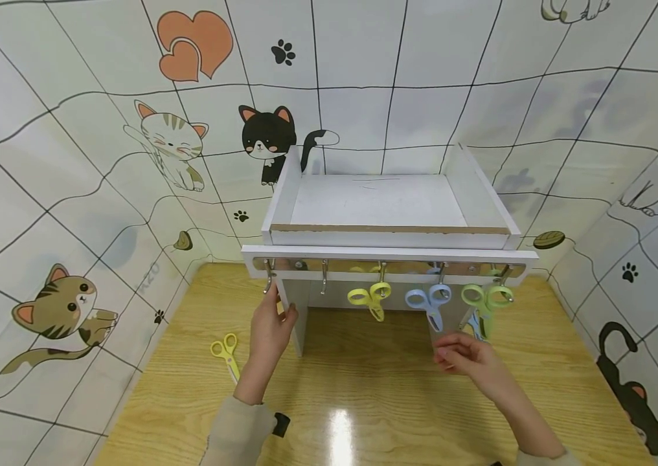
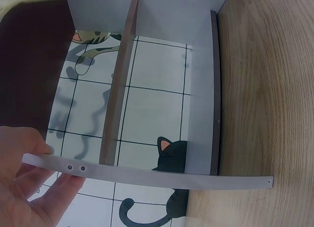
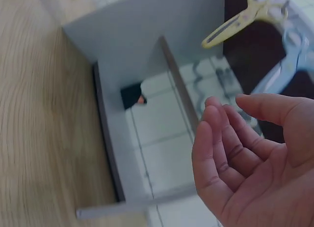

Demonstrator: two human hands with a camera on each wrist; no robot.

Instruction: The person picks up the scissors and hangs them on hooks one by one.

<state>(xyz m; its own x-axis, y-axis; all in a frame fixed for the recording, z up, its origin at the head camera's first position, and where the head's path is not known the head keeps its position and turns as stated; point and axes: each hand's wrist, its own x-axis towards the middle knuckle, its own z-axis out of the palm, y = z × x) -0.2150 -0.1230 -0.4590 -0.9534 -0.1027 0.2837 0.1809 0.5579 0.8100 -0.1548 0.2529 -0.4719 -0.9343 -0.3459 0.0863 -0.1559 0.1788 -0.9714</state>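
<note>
Scissors [image 1: 377, 309] hang from hooks [image 1: 324, 278] below the open-topped white tray [image 1: 375, 204].

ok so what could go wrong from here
The left fingers grip the side panel of the white rack; a tug might shake the hanging green scissors loose. The right fingers sit close below the hanging blue scissors and could knock them. The yellow scissors on the table lie beside the left forearm, which might brush them.
</note>
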